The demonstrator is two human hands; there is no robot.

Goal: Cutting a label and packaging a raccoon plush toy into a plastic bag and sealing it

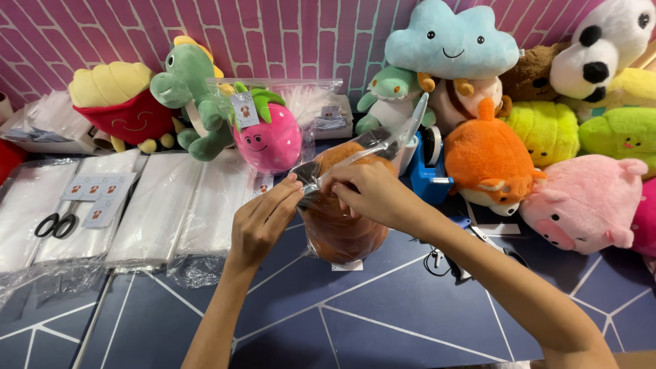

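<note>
A clear plastic bag (339, 229) stands on the dark blue table (383, 321) with an orange-brown plush toy (342, 236) inside it. My left hand (263, 219) pinches the bag's upper left edge with its fingertips. My right hand (372, 191) grips the bag's top edge from the right, fingers curled over the plastic. The bag's open flap (403, 130) sticks up behind my right hand.
Stacks of clear bags (157, 205), black scissors (56, 224) and small tags (96, 195) lie at left. A blue tape dispenser (427, 174) stands behind the bag. Plush toys line the back and right: pink strawberry (270, 140), green dinosaur (191, 96), orange animal (488, 160), pink pig (588, 201).
</note>
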